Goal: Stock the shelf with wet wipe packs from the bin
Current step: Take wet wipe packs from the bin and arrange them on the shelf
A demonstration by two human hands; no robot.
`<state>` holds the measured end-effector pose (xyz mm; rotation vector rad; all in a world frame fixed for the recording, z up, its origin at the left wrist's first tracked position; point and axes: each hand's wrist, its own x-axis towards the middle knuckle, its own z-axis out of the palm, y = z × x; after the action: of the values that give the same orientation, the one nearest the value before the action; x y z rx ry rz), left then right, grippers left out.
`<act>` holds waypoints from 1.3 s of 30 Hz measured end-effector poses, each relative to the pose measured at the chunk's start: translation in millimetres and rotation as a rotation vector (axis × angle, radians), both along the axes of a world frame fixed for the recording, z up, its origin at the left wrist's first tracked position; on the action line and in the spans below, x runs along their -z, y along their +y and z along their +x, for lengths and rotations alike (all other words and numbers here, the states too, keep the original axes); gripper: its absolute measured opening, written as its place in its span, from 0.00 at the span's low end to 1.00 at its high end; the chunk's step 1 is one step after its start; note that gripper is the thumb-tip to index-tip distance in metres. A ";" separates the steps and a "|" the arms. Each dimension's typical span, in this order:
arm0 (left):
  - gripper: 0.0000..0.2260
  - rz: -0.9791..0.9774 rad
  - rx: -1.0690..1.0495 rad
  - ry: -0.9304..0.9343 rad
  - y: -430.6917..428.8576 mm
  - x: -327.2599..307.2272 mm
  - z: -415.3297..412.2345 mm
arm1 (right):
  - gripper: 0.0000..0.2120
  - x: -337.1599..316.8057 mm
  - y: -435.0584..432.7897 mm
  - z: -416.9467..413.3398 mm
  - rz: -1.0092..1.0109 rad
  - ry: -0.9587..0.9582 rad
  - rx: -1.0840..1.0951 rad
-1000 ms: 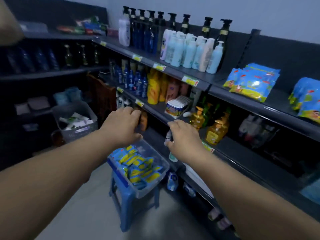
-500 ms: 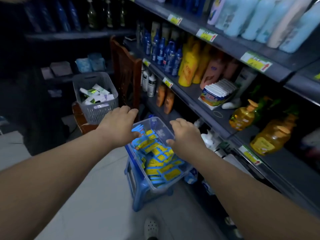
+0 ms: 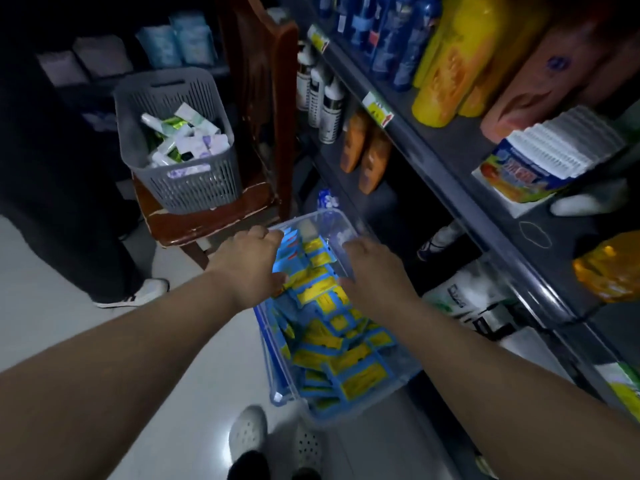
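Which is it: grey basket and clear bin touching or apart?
Apart. Head view: bare chair seat lies between the grey basket and the clear bin.

- The left forearm (image 3: 121,358), coming in from 8 o'clock, and the right forearm (image 3: 502,375), from 4 o'clock, are bare along all that shows.
- The left hand (image 3: 251,263) and right hand (image 3: 372,268) are bare too, seen from the back.
- At 6 o'clock is a pair of white moulded clogs (image 3: 247,433) with round vent holes over the toes.
- Dark cloth (image 3: 247,462) covers the ankles; whether sock or trouser hem is unclear.
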<state>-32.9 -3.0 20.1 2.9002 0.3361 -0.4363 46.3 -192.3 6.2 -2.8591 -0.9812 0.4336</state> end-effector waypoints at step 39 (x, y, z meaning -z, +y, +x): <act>0.07 -0.025 -0.044 0.139 57.9 223.3 80.0 | 0.15 237.5 92.9 60.9 0.176 0.154 0.016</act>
<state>47.1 54.9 -203.2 2.8389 0.4118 -0.6317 107.2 -99.4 -231.3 -2.6317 -0.9196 0.5282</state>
